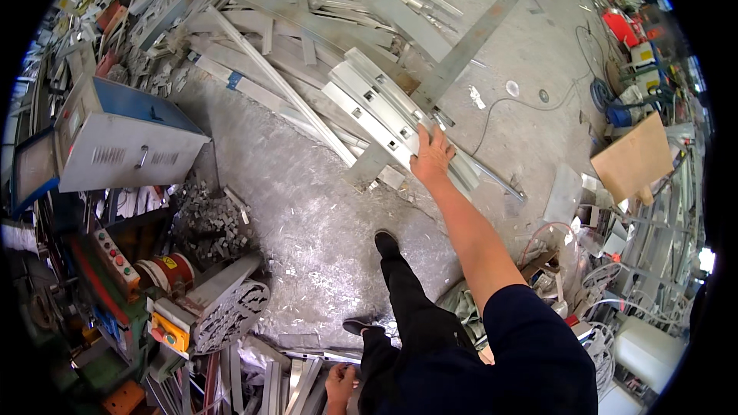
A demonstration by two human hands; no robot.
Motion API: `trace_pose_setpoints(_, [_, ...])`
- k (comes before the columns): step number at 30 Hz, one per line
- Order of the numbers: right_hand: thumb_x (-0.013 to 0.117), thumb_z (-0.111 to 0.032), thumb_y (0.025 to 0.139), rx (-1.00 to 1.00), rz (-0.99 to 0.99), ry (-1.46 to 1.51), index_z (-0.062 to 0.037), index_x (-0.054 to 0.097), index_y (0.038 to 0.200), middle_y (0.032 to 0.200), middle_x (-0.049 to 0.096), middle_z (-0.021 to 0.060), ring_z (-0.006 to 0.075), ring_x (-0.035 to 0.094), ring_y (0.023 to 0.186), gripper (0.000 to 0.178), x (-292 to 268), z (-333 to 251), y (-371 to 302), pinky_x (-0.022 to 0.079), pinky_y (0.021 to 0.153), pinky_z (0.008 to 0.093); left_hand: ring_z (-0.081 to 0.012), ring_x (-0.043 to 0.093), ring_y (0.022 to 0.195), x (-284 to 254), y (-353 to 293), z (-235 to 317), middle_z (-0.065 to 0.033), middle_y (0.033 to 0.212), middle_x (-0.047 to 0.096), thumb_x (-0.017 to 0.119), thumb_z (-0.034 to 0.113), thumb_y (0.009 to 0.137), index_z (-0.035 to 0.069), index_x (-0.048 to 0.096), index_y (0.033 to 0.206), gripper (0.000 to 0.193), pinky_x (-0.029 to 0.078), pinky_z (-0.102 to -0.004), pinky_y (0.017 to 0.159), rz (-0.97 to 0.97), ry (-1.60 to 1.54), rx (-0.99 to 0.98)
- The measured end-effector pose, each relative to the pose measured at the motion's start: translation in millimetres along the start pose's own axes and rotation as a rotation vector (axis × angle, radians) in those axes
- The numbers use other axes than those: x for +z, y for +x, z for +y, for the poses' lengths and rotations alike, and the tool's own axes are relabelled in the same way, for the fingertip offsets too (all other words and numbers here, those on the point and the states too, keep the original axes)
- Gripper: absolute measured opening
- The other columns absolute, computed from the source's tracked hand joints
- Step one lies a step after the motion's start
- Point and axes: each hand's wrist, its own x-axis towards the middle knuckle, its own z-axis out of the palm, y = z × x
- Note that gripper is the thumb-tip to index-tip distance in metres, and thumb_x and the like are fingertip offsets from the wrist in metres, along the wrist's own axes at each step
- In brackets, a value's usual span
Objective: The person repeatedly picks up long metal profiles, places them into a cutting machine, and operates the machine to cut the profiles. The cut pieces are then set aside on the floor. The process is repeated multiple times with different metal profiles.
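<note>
My right hand [432, 155] reaches forward, its fingers spread over the near end of a stack of pale metal profiles [377, 100]. Square cut-outs run along these profiles, which lie slantwise across flat grey metal bars [477, 38]. Low in the picture, beside my dark trouser leg, is my left hand [340, 386] with its fingers curled. It is close to a pale metal strip [327, 356] above a bundle of upright-looking lengths [288, 388]. Whatever sits inside those curled fingers is too small and hidden to make out.
A large heap of metal offcuts [292, 0] covers the far left floor. To the left stand a grey cabinet [131, 150] and a machine with a button panel [115, 265]. A cable [530, 100] crosses the floor at right, near a brown board [634, 155] and clutter.
</note>
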Motion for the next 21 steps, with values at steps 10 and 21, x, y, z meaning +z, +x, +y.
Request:
trace_pose_setpoints(10, [0.073,-0.019,0.077,-0.556,0.124,-0.086,-0.0065,0.043,0.143,0.139,0.047,0.0236,0.0418,0.043,0.129,0.073,-10.3,30.0,-75.8,0.033,0.108,0.0505,-0.0308,0.07,0.083,-33.3,-29.7,-26.5,-0.0195,0.091,0.07,0.067,0.041,0.086,0.004,0.065,0.114,0.047,0.054,-0.0391,0.073,0.179,0.217,0.026])
trace_pose_setpoints(21, [0.07,-0.015,0.077,-0.518,-0.647,-0.004,-0.0051,0.049,0.134,0.111,0.058,0.0156,0.0262,0.058,0.098,0.061,56.6,12.1,-310.9,0.049,0.082,0.038,-0.0359,0.06,0.108,-188.6,-60.3,-366.5,-0.0211,0.113,0.064,0.071,0.035,0.077,0.002,0.064,0.109,0.046,0.048,-0.0446,0.094,0.796,0.322,-0.207])
